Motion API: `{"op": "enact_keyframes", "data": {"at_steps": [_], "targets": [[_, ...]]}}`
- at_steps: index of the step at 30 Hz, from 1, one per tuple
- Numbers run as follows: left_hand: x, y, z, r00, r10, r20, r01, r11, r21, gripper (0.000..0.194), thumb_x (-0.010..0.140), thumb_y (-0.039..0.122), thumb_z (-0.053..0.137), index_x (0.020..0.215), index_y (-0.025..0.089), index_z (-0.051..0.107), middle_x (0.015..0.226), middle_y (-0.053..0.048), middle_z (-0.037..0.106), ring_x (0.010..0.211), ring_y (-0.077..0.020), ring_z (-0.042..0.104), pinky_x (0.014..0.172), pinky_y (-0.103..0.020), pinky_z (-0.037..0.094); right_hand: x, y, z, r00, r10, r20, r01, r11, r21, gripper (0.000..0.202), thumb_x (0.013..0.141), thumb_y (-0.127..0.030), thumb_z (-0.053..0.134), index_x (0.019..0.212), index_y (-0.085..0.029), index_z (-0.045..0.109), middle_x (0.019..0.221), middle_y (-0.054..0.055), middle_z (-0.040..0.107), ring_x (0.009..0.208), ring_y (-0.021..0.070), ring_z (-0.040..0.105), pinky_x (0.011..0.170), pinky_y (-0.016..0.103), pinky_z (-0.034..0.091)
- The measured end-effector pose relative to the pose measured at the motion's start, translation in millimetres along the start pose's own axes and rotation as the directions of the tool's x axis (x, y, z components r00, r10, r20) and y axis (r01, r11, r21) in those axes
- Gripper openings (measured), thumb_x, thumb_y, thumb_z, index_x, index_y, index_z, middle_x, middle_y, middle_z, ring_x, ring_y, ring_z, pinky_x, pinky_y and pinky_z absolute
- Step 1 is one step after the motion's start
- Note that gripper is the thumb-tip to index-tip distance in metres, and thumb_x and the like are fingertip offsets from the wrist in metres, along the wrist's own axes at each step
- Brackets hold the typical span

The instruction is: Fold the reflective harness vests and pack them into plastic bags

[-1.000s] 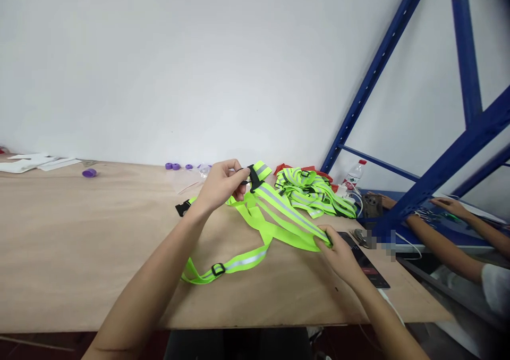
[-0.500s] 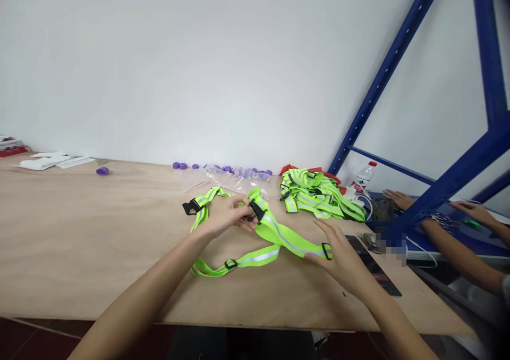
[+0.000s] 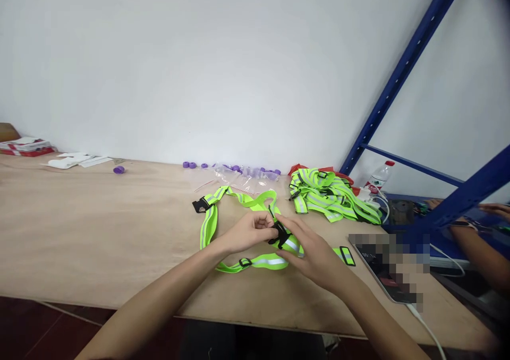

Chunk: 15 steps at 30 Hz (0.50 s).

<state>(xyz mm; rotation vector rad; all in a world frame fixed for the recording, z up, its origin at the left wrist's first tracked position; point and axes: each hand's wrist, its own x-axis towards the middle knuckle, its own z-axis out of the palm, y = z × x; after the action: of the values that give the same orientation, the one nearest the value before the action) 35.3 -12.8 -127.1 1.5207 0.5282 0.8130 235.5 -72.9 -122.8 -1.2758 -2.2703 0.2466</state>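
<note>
A neon-green reflective strap harness [image 3: 271,261] with grey stripes lies looped on the table in front of me. My left hand [image 3: 247,233] pinches a black side-release buckle [image 3: 282,235] on it, thumb on the near side. From the right, my right hand [image 3: 314,251] closes around the strap beside the same buckle, its fingers and thumb on either side. Another black buckle end [image 3: 201,204] lies at the harness's left. A black slider [image 3: 245,262] sits on the front strap, and a rectangular loop [image 3: 347,256] shows at the right end, past my right hand.
A heap of green straps [image 3: 334,195] lies behind on the right, near a bottle [image 3: 380,177]. Purple rolls and clear bags [image 3: 249,179] line the wall. A phone [image 3: 378,267] with a cable lies right. Beyond the blue frame [image 3: 454,203] are another person's arms.
My right hand has moved left from the strap's end loop to the buckle. The buckle has come lower and nearer, with my left hand still on it. The view has shifted slightly.
</note>
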Motion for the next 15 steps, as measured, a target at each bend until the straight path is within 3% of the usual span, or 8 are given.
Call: {"op": "enact_keyframes", "data": {"at_steps": [8, 15], "targets": [[1.6, -6.6, -1.5, 0.998, -0.060, -0.011, 0.059, 0.996, -0.071, 0.039, 0.073, 0.045, 0.080, 0.071, 0.016, 0.053, 0.062, 0.003, 0.056, 0.061, -0.0098, 0.052, 0.062, -0.024, 0.040, -3.0, 1.9, -4.1, 0.991, 0.066, 0.120, -0.072, 0.996, 0.051, 0.072, 0.087, -0.029, 0.066, 0.154, -0.032, 0.038, 0.143, 0.008, 0.058, 0.129, 0.0275, 0.058, 0.104, 0.044, 0.050], [1.3, -10.3, -2.4, 0.998, -0.057, -0.022, 0.055, 0.995, -0.079, 0.045, 0.072, 0.053, 0.081, 0.074, 0.016, 0.056, 0.064, 0.002, 0.059, 0.059, -0.0099, 0.056, 0.061, -0.024, 0.046, -8.1, 6.2, -1.9, 0.993, 0.057, 0.108, -0.065, 0.995, 0.073, 0.071, 0.088, -0.023, 0.061, 0.154, -0.028, 0.038, 0.146, 0.010, 0.056, 0.133, 0.0265, 0.055, 0.108, 0.045, 0.047]]}}
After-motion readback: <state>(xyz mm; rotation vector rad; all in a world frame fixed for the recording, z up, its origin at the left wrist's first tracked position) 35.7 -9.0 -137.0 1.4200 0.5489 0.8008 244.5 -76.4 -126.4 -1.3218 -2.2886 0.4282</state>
